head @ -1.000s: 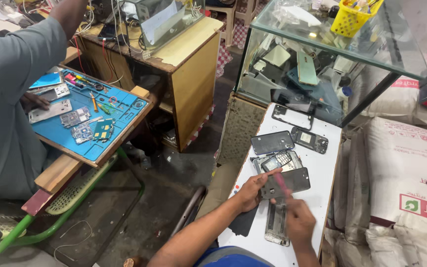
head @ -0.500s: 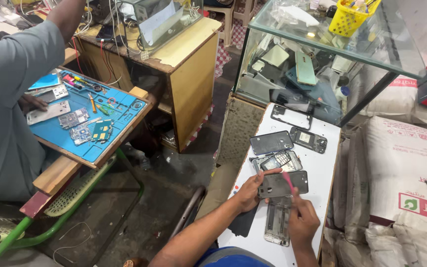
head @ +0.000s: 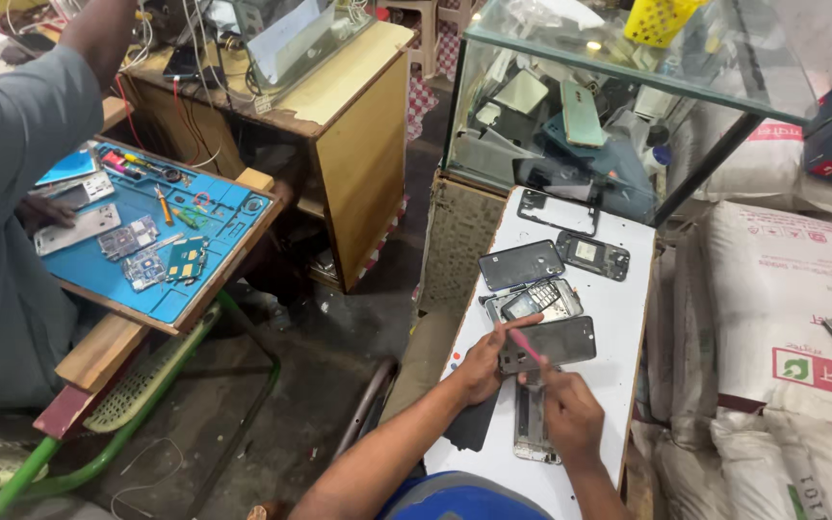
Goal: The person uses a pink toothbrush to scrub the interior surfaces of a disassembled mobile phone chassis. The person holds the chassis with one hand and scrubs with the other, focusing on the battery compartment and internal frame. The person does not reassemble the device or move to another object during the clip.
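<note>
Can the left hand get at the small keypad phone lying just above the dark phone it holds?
Probably yes: the left hand is beside the keypad phone, with nothing lying between them, though it holds the dark phone.

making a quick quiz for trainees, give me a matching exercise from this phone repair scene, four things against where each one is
Things
1. pink tool
2. dark phone panel
3. yellow basket
4. blue work mat

Places
A. on top of the glass case
B. on the wooden board in front of the other person
C. pinched in the right hand
D. steadied by the left hand on the white table

Pairs: 1-C, 2-D, 3-A, 4-B
</note>
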